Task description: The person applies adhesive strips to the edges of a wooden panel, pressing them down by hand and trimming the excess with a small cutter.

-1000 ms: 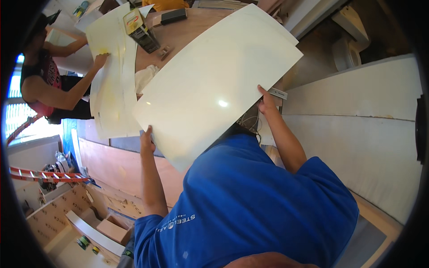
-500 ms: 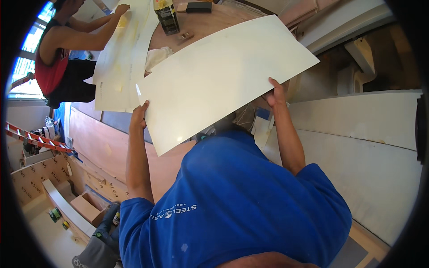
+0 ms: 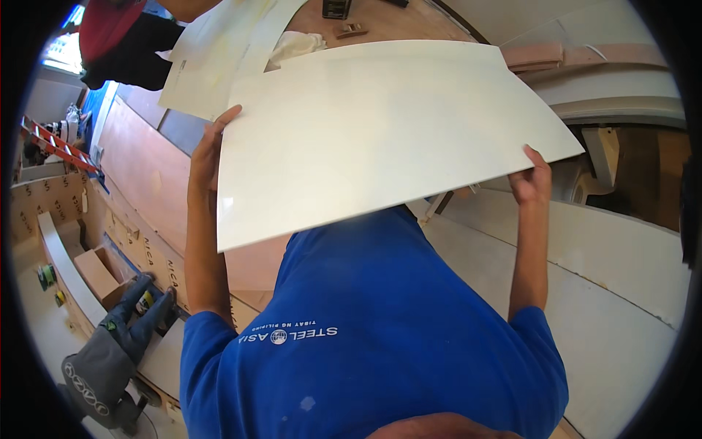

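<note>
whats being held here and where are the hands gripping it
A large cream-white sheet, held by both hands: the left hand grips its left edge near the upper corner, the right hand its lower right corner.

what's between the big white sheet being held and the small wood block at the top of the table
In the head view, a crumpled white cloth lies between the large white sheet and the small wood block, resting on the brown tabletop.

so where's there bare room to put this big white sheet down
Both the left hand and right hand grip the white sheet. Free: the pale panel beside the right arm, and the brown board left of the left arm. Crowded: the top, with cream sheets, cloth and wood blocks.
</note>
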{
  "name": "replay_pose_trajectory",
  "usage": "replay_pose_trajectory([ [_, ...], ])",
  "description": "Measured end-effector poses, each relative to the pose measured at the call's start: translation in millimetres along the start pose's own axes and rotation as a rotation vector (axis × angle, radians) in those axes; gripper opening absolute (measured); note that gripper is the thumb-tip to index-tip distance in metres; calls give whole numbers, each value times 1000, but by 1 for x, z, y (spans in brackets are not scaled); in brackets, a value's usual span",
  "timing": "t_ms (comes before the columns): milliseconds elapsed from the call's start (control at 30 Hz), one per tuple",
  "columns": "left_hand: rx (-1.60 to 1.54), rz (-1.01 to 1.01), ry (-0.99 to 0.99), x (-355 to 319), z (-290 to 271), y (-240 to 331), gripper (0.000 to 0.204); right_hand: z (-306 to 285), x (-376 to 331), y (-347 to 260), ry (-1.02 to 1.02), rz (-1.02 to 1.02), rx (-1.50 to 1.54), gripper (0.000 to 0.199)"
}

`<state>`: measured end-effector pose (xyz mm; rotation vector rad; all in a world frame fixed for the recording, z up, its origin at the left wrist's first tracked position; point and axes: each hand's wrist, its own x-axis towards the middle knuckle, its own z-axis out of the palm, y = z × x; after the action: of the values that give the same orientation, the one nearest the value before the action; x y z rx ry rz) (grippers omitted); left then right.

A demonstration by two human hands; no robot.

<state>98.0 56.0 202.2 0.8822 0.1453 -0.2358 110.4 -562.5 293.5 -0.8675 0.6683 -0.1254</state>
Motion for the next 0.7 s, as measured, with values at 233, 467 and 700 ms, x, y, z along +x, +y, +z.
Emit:
replay_pose_trajectory([
  [233,539,230,-18,-42,46,13,53,3,-31,-73,51,-45,-163,44],
  [467,1401,890,276,-11,40,-10,26,18,-35,-79,69,-147,-273,41],
  [700,921,737,-280,9,70,-22,18,76,25,-147,67,-204,-700,39],
])
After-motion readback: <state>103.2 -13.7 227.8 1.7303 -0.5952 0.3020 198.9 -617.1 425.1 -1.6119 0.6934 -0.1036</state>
